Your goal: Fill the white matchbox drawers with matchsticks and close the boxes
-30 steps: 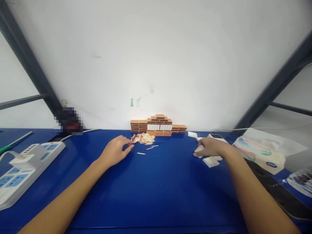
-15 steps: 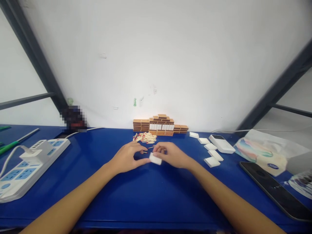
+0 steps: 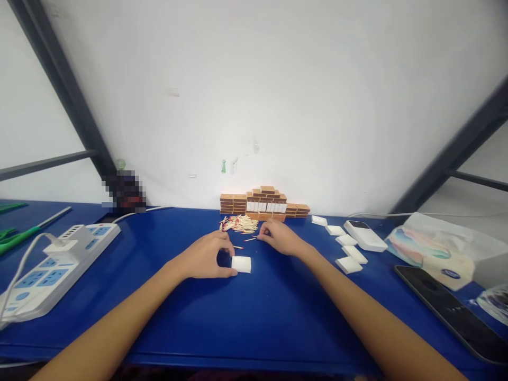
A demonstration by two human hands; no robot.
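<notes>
My left hand (image 3: 207, 256) grips the left edge of a small white matchbox tray (image 3: 242, 264) between thumb and fingers, on or just above the blue tabletop. My right hand (image 3: 280, 236) is to the right of a heap of red-tipped matches (image 3: 239, 224), its fingertips pinched at the end of a loose match (image 3: 250, 239). Another single match (image 3: 238, 247) is by my left fingertips. Behind the heap stands a stepped stack of brown matchboxes (image 3: 267, 189), with a row of white pieces (image 3: 266, 207) upright in its middle.
Several white trays (image 3: 349, 264) lie in a line on the right, beside a white device (image 3: 365, 236). Farther right are a phone (image 3: 444, 312) and a plastic packet (image 3: 432, 248). A power strip (image 3: 59, 272) with a plugged-in charger and green-handled tools (image 3: 24, 238) occupy the left.
My right hand has let go of the white tray and moved up and right to the loose matches. The tray, in my left hand, has shifted slightly left and down.
</notes>
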